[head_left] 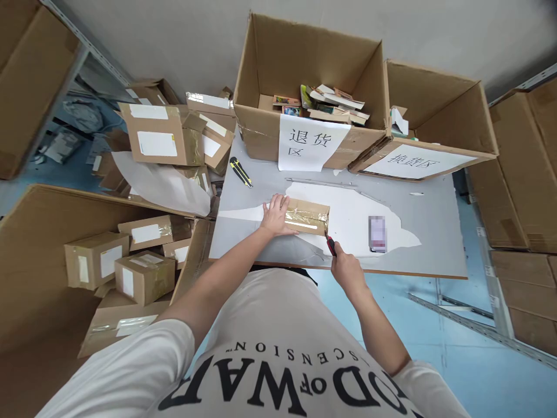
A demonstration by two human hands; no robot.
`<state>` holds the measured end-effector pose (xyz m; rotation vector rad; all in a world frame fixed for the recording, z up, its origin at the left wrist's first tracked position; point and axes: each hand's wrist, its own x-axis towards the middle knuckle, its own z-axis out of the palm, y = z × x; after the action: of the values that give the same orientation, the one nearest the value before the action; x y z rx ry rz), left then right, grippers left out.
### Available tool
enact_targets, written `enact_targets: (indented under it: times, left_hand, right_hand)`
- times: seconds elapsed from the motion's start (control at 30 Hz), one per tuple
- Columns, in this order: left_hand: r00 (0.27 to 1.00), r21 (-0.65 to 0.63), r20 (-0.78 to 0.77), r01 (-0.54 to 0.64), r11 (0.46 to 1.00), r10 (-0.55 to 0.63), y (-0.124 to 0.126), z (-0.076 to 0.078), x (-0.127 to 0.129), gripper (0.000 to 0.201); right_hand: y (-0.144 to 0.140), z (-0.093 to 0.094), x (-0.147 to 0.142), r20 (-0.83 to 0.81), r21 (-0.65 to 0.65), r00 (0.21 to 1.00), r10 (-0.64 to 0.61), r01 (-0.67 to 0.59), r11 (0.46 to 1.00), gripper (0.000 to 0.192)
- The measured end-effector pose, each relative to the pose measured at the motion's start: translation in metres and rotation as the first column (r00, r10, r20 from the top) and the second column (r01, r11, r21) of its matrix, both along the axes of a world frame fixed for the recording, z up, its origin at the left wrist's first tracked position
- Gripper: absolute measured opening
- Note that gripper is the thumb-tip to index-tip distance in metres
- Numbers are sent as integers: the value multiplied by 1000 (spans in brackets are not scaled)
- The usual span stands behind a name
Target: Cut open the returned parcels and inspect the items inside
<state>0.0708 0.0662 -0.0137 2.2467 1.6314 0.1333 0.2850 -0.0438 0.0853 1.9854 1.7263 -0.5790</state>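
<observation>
A small taped cardboard box (306,215) lies on the table in front of me. My left hand (275,217) grips its left end, fingers over the top edge and thumb along the near side. In my right hand (348,269) is a red and black utility knife (331,245), fingers closed round its handle. Its tip meets the right end of the box, near the lower corner; the blade itself is too small to make out. Shiny clear tape and a white strip run along the box.
A yellow and black box cutter (241,172) and a phone (378,234) lie on the grey table (439,232). Behind stand two large open cartons, one holding card packages (246,130), the other (487,136) labelled too. Parcels (145,277) fill a big carton at left.
</observation>
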Motion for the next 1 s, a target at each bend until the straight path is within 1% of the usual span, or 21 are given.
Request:
enact_targets:
  times: [0.1,0.17,0.3,0.37,0.4,0.47,0.53,0.63,0.7,0.73,0.77,0.83,0.9,1.0]
  left_hand:
    - [1000,10,25,13,1000,-13,1,-3,-1,125]
    - [999,4,28,16,1000,-16,1,-3,-2,123]
    - [1000,-12,18,13,1000,-13,0,0,-1,125]
    - [1000,-10,14,15,1000,-15,-1,0,-1,126]
    - [1000,-8,11,19,1000,-19,-1,1,-1,126]
    - [999,-7,-1,38,999,-38,-3,1,-2,124]
    - [997,-8,-25,74,997,-74,-6,2,-4,121]
    - [989,-5,-82,123,992,-123,-16,6,-8,111]
    - [981,-3,-120,155,988,-154,-27,9,-9,104]
    - [976,-3,-132,176,984,-175,-32,10,-8,101]
    - [970,-3,-139,202,979,-200,-39,11,-7,99]
    - [959,-6,-138,248,969,-247,-50,12,-3,94]
    - [957,-7,-130,262,965,-260,-58,12,1,91]
    - [964,-8,-122,235,972,-234,-65,10,6,88]
  right_hand:
    - [-6,-3,1,-7,22,1000,-17,18,1000,46]
    - [-8,0,7,-16,27,999,-30,31,999,47]
    - [-17,12,32,-53,56,993,-102,105,993,50]
    - [-22,10,47,-78,118,985,-155,164,979,53]
    - [-23,4,53,-91,156,978,-187,199,967,55]
    - [-24,-16,63,-120,218,962,-247,268,938,56]
    - [-23,-47,67,-143,241,948,-283,311,919,55]
    - [-19,-97,66,-143,245,943,-302,329,912,56]
    - [-16,-123,64,-122,249,943,-310,332,910,58]
    - [-15,-134,62,-111,250,944,-310,329,911,58]
    - [-13,-142,61,-105,251,945,-308,325,912,59]
    - [-9,-151,59,-102,248,948,-301,317,915,62]
    - [-4,-155,57,-107,231,952,-288,306,924,64]
    - [1,-156,52,-109,183,957,-267,284,941,62]
